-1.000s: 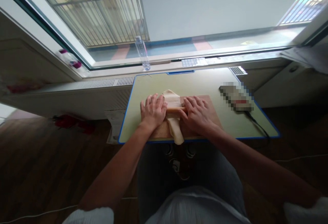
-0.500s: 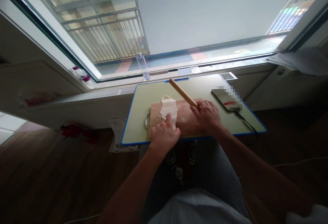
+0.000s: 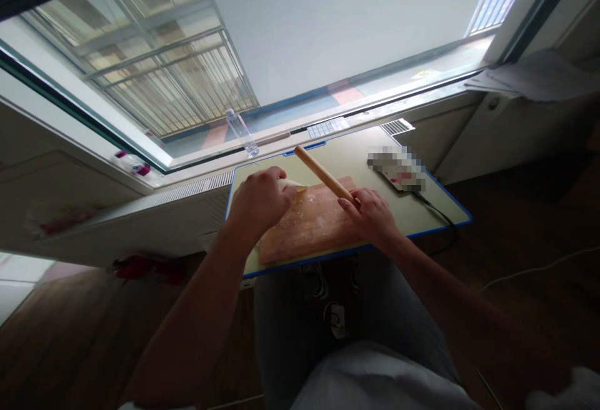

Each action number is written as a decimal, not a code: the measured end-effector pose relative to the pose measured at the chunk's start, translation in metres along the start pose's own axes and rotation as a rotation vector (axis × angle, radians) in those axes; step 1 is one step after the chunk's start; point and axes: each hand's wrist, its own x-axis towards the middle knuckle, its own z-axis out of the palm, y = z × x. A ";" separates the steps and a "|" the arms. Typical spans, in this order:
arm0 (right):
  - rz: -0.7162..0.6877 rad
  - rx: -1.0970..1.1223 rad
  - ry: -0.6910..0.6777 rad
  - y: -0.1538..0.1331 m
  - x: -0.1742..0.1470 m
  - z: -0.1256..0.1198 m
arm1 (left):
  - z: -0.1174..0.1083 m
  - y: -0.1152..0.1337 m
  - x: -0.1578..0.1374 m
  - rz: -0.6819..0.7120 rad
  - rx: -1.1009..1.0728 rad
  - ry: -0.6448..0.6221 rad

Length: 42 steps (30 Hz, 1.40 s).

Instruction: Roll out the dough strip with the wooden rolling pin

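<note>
My right hand (image 3: 372,213) is closed around one end of a wooden rolling pin (image 3: 323,174), which slants up and to the left over the cutting board (image 3: 309,225). At the board's far left, my left hand (image 3: 262,200) has its fingers bent round the flattened dough (image 3: 296,187). Only a pale edge of the dough shows beyond the fingers; the rest is hidden behind the hand. White flour smears and small dough scraps lie on the bare wood.
The board rests on a small pale green table (image 3: 347,147) with a blue rim. A phone-like device (image 3: 398,172), partly pixelated, lies at its right with a black cable (image 3: 435,211). Behind, a clear bottle (image 3: 244,135) and a keyboard-like panel (image 3: 327,127) stand along the windowsill.
My left hand has moved from the near end of the dough to the far left, gathering the dough up off the board. My right hand still grips the rolling pin. The view has shifted and tilted slightly.
</note>
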 end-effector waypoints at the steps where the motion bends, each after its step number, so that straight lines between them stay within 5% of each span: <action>1: 0.020 0.027 -0.007 0.001 -0.001 -0.002 | -0.006 0.002 0.007 0.015 -0.016 0.030; 12: 0.275 0.298 0.106 0.012 -0.004 -0.041 | -0.042 0.023 0.033 0.033 -0.678 -0.006; 20: 0.328 0.384 0.089 0.027 -0.008 -0.040 | 0.041 -0.029 -0.005 -0.195 -1.133 -0.198; 24: 0.331 0.378 0.051 0.022 -0.009 -0.034 | 0.066 -0.072 -0.035 -0.164 -1.073 -0.237; 29: 0.282 0.359 0.013 0.009 -0.006 -0.027 | 0.065 -0.113 -0.054 -0.086 -0.765 -0.286; 35: 0.242 0.245 -0.017 0.000 -0.001 -0.021 | 0.064 -0.127 -0.053 0.001 -0.470 -0.289; 39: 0.152 0.092 -0.074 0.006 0.007 -0.025 | 0.058 -0.137 -0.046 0.036 -0.386 -0.418; 42: 0.067 -0.008 -0.111 0.013 0.015 -0.027 | 0.059 -0.126 -0.031 0.124 -0.297 -0.386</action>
